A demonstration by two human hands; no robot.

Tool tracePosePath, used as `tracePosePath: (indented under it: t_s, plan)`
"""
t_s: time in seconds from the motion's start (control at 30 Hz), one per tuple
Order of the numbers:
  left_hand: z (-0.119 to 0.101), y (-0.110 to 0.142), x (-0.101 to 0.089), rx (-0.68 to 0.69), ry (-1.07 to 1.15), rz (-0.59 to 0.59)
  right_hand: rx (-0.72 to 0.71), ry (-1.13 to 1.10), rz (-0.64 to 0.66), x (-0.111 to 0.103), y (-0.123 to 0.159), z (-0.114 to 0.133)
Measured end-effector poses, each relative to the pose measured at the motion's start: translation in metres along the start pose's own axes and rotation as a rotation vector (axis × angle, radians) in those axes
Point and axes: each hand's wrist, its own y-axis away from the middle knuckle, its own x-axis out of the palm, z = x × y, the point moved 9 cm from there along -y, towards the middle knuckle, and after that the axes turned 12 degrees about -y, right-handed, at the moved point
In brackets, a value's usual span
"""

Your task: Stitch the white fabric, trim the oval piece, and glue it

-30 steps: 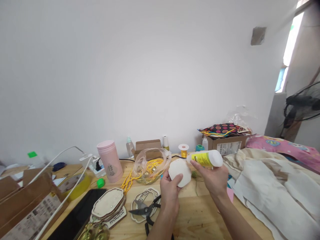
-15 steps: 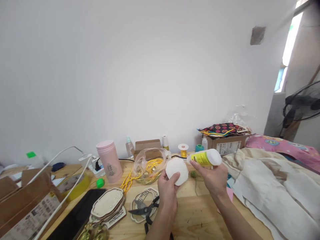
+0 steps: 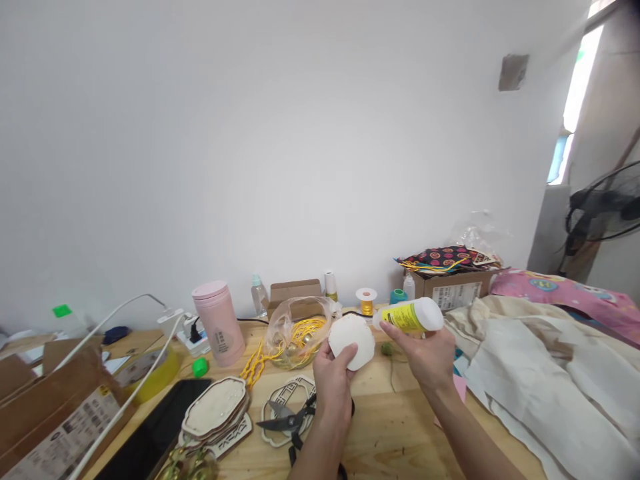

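My left hand (image 3: 333, 383) is closed around the lower edge of a white rounded panel (image 3: 351, 340), held upright above the wooden table (image 3: 395, 427). My right hand (image 3: 425, 357) grips a white glue bottle with a yellow label (image 3: 411, 315), lying sideways with its nozzle end pointing left, close to the panel's right edge. Below my left hand lie black scissors (image 3: 290, 421) on a cut-out wooden frame piece (image 3: 287, 400). A stack of similar wooden panels (image 3: 216, 410) sits to the left.
A pink tumbler (image 3: 219, 322), a plastic bag with yellow cord (image 3: 297, 333), spools of thread (image 3: 367, 300) and cardboard boxes (image 3: 453, 288) stand along the wall. A black tablet (image 3: 150, 433), cables and a box (image 3: 55, 417) fill the left. Cream cloth (image 3: 540, 380) covers the right; a fan (image 3: 603, 213) stands beyond.
My left hand has shifted the white panel slightly left and turned it a little. The glue bottle in my right hand has barely moved.
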Motion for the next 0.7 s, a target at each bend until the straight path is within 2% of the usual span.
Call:
tracePosePath:
  t_s: [0.17,0.33,0.5,0.7]
  plan:
    - [0.001,0.001,0.004,0.001,-0.025,0.049,-0.001,-0.012,0.003,0.0,0.0,0.0]
    - [-0.003,-0.001,-0.002,0.012,-0.019,-0.004,0.031,-0.015,0.0,-0.001,-0.002,-0.002]
    - [-0.002,-0.005,-0.005,-0.001,0.001,-0.015,0.06,-0.163,-0.06,-0.007,-0.003,-0.012]
    - [0.002,-0.007,-0.007,-0.029,-0.01,-0.028,0.098,-0.148,-0.003,0.002,-0.018,-0.014]
